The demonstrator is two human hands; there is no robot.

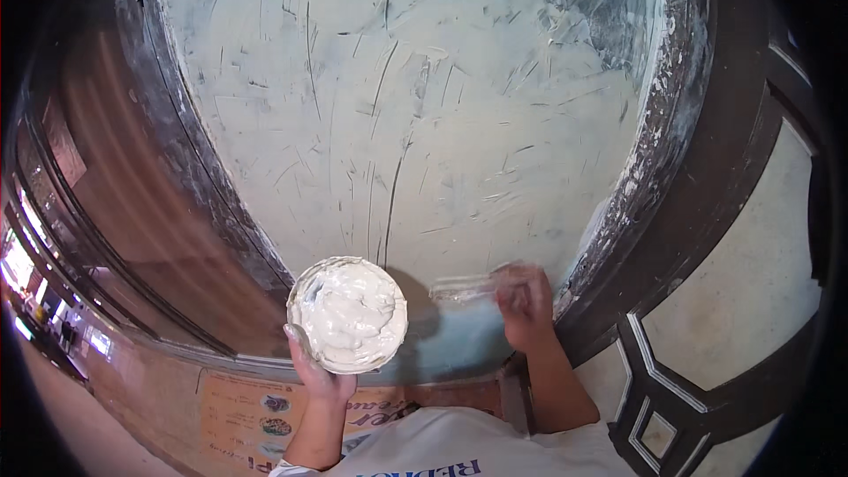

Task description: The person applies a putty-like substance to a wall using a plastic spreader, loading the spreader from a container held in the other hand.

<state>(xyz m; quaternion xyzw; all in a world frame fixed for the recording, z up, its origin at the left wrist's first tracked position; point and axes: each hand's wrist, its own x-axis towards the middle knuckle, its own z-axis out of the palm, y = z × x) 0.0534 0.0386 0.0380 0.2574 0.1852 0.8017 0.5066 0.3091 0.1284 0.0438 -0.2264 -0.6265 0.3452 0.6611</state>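
- Head view: a round tub (299, 286) sits in the left hand (316, 373), and it is full of thick white paste (352, 311).
- The left hand is closed on the tub. It holds from below and from the near left side, with the thumb up by the rim.
- Paste is smeared on the rim of the tub, and its top is lumpy and shiny.
- Right of the tub is the right hand (526, 300). Its fingers are bent around a flat, pale tool (461, 289). The hand and tool are blurry, so I cannot tell how each finger sits.
- The tool points left to the tub, with a small gap between them.
- Past the tub is a big pale board (424, 141). It has lots of thin dark scratches, and a dark, rough patch far off to the right of the tub.
- Just right of the tub, low on the board, is a light blue patch (459, 336).
- Dark frame (640, 185) sides with white smears run along the board, one to the left of the tub and one to the right.
- Below the tub is orange card (234, 415) with pictures on it.
- Below and right of the tub is a white shirt (442, 446).
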